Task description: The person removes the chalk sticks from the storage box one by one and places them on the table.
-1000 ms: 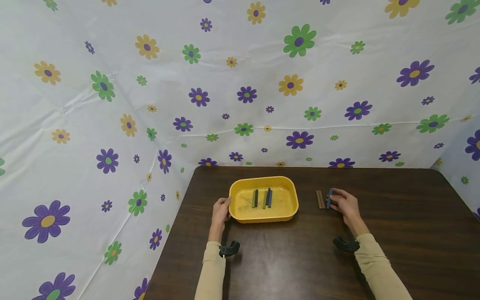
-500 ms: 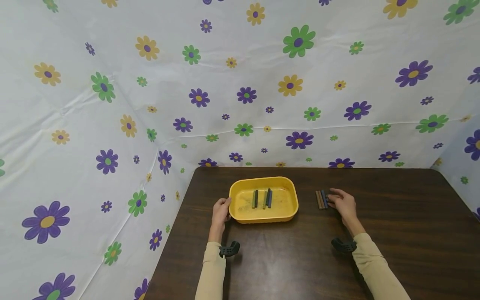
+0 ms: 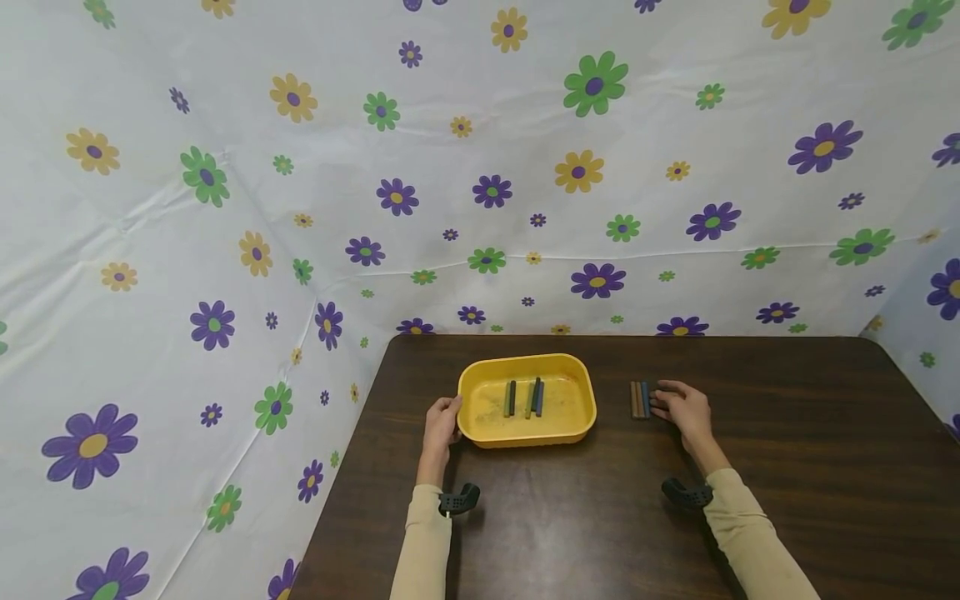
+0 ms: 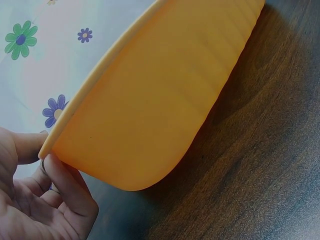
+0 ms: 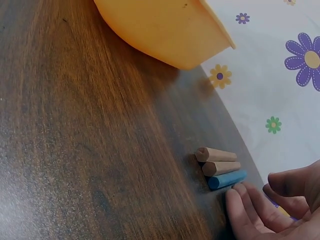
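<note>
Clamping the left end of the yellow tray (image 3: pixel 527 439) by its rim, between thumb and fingers of the left hand (image 3: pixel 442 421). Placing the right hand (image 3: pixel 688 412) by a short row of sticks (image 3: pixel 640 400) on the desk (image 3: pixel 570 517), right of the tray and well apart from it. Running from left to right there: a brown stick (image 5: pixel 220 154), a second brown stick (image 5: pixel 222 168) and a blue stick (image 5: pixel 227 180), lying side by side. Holding the right fingers at the outer side of the blue stick, with the thumb spread apart from them; cannot tell whether quite touching. Looking into the tray, finding two clusters near its middle: on the left a green stick (image 3: pixel 507 402) beside a dark stick (image 3: pixel 512 398); on the right another green stick (image 3: pixel 529 402), another dark stick (image 3: pixel 536 393) and a second blue stick (image 3: pixel 540 400). Wearing cream sleeves (image 3: pixel 422 533) and a black device (image 3: pixel 459 498) on each wrist. Facing a white cloth (image 3: pixel 442 158) with printed flowers beyond the desk.
</note>
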Tool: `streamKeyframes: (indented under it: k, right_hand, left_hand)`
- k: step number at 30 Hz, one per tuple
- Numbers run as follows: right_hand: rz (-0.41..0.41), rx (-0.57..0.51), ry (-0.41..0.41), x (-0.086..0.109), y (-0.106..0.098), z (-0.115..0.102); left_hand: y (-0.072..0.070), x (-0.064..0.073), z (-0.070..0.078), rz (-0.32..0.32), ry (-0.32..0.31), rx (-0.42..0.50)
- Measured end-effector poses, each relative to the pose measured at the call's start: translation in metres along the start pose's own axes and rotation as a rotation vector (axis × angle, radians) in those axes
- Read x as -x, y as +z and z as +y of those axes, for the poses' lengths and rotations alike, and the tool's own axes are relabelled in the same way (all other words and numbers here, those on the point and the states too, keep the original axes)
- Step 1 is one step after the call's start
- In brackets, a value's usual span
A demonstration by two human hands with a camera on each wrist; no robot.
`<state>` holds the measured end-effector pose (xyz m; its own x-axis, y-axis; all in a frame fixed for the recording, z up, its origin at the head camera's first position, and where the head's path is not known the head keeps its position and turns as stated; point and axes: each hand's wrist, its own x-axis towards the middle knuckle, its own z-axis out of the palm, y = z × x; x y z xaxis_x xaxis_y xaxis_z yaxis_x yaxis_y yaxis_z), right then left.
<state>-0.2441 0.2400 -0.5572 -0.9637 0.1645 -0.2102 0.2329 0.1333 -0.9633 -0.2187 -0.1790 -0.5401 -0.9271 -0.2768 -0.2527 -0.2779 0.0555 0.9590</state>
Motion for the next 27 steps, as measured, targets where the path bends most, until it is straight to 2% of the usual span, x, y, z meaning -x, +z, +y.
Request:
streamKeyframes:
  k: [6, 12, 19, 27]
  right_hand:
    - [0.046, 0.02, -0.014, 0.001, 0.002, -0.004]
    - [0.066, 0.032, -0.039, 0.006, 0.008, -0.018]
    - [0.044, 0.016, -0.113, 0.015, 0.018, -0.04]
    - [0.024, 0.088, -0.171, 0.024, 0.03, -0.062]
  left_hand:
    - [0.001, 0.0, -0.001, 0.008, 0.003, -0.002]
    - [0.002, 0.001, 0.0, 0.009, 0.003, 0.0]
    - [0.001, 0.0, 0.001, 0.004, 0.004, 0.002]
    - [0.0, 0.001, 0.002, 0.001, -0.001, -0.002]
